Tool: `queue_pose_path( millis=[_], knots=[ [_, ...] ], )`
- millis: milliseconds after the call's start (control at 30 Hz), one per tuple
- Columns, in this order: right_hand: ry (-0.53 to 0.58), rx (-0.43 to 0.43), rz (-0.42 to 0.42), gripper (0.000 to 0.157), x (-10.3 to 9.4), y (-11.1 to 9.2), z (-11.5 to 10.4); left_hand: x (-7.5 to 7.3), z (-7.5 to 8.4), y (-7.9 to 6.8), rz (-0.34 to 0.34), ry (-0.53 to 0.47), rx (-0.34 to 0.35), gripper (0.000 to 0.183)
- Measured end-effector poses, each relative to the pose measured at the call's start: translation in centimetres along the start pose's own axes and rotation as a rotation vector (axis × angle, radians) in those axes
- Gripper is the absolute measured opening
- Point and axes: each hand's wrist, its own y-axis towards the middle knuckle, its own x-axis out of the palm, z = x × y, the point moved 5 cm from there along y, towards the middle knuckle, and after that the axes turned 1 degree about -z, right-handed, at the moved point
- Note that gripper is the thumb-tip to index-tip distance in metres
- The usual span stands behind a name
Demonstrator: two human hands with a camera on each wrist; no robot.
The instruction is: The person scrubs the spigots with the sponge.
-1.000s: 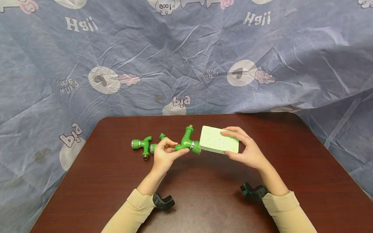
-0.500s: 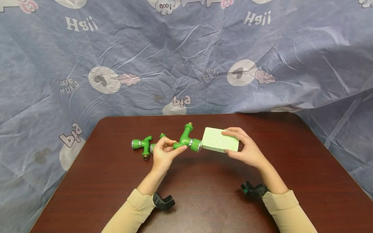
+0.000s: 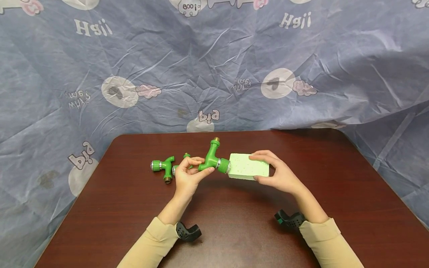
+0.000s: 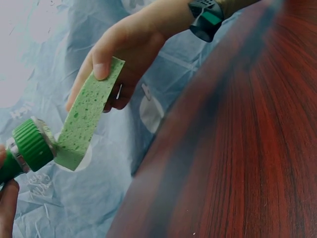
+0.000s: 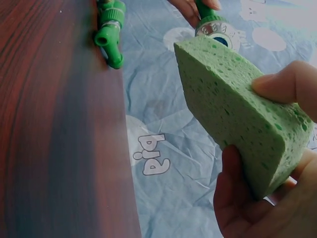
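Between thumb and fingers my left hand [image 3: 187,175] pinches a green faucet [image 3: 212,160] by one end, above the table. Its ribbed knob [image 4: 33,145] with a silver face points right, and the brass-tipped end points up. My right hand [image 3: 280,173] grips a light green sponge [image 3: 246,166] at its right end, thumb on one side and fingers on the other. The sponge's left end meets the knob's face in the head view; in the left wrist view its corner [image 4: 69,157] is at the knob's rim. In the right wrist view the sponge [image 5: 233,104] hides part of the knob.
A second green faucet [image 3: 167,165] lies on the dark brown table [image 3: 221,230] to the left. Another green faucet [image 3: 186,155] lies behind my left hand, mostly hidden. A blue-grey printed cloth [image 3: 214,67] hangs behind the table's far edge.
The sponge overlapped the knob a second ago, then drew right; now it has moved left and lower, against the knob's face. The faucet has tilted, its brass-tipped end rising slightly.
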Motion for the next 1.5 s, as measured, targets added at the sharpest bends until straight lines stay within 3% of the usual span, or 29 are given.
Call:
queue_pose_path(
  millis=[367, 600, 867, 1100, 1233, 1500],
  knots=[
    [0.073, 0.046, 0.047, 0.052, 0.3, 0.0, 0.2, 0.2, -0.3, 0.1, -0.066, 0.019, -0.088, 0.033],
    [0.091, 0.048, 0.046, 0.053, 0.5, 0.0, 0.4, 0.1, -0.5, 0.1, -0.038, 0.023, -0.112, 0.03],
    [0.058, 0.047, 0.096, 0.052, 0.2, -0.1, 0.3, 0.3, -0.7, 0.0, -0.16, 0.038, -0.214, 0.046],
    [0.034, 0.029, 0.205, 0.05, -0.7, -0.1, 0.0, 0.1, -0.6, 0.1, -0.122, 0.009, -0.157, 0.034],
    [0.073, 0.018, 0.277, 0.051, -1.1, -0.2, -0.7, 0.0, -0.5, 0.0, -0.103, 0.021, -0.136, 0.033],
    [0.067, -0.049, 0.249, 0.053, 0.7, 0.1, -3.0, 0.6, -0.9, -0.4, -0.132, 0.056, -0.122, 0.034]
  ],
)
